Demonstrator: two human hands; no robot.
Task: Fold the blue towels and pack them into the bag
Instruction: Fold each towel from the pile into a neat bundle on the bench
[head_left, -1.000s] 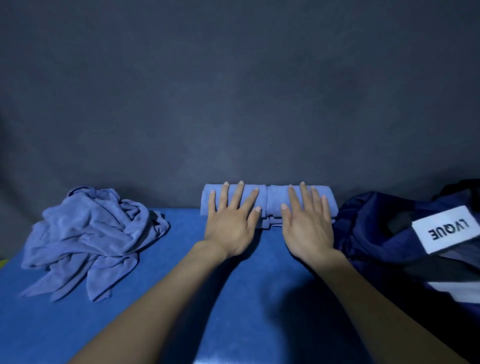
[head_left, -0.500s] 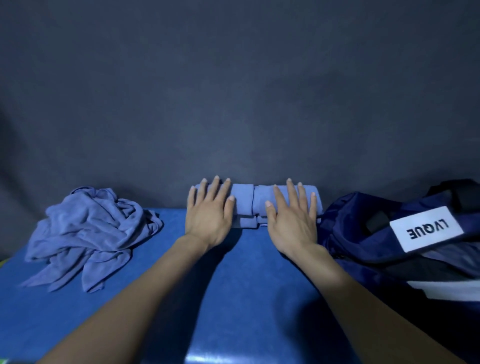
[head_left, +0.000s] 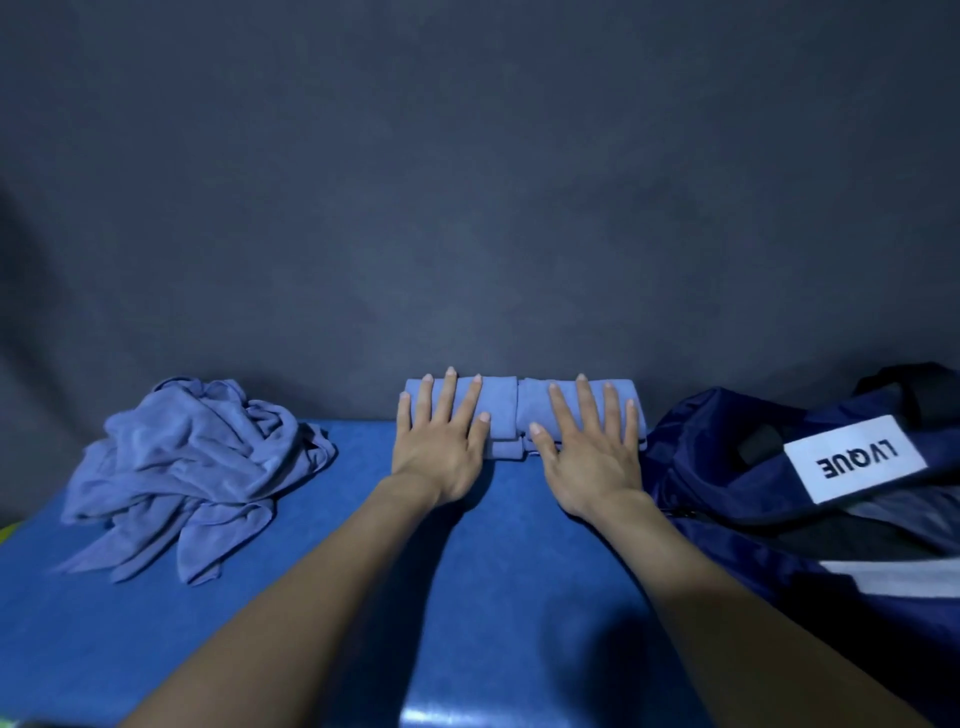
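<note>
A folded light-blue towel (head_left: 511, 410) lies at the far edge of the blue table (head_left: 493, 571), in the middle. My left hand (head_left: 436, 441) presses flat on its left half with straight, spread fingers. My right hand (head_left: 589, 447) presses flat on its right half the same way. A heap of crumpled blue towels (head_left: 192, 467) sits at the left of the table. The dark navy bag (head_left: 779, 493) lies at the right, with a white label reading LVQUE, close to the towel's right end.
A dark grey backdrop (head_left: 467, 208) rises directly behind the table's far edge. A strip of something green (head_left: 6, 532) shows at the left border.
Both hands stay flat on the folded towel with straight fingers. The view has shifted a little between frames; the towel heap and bag lie as before.
</note>
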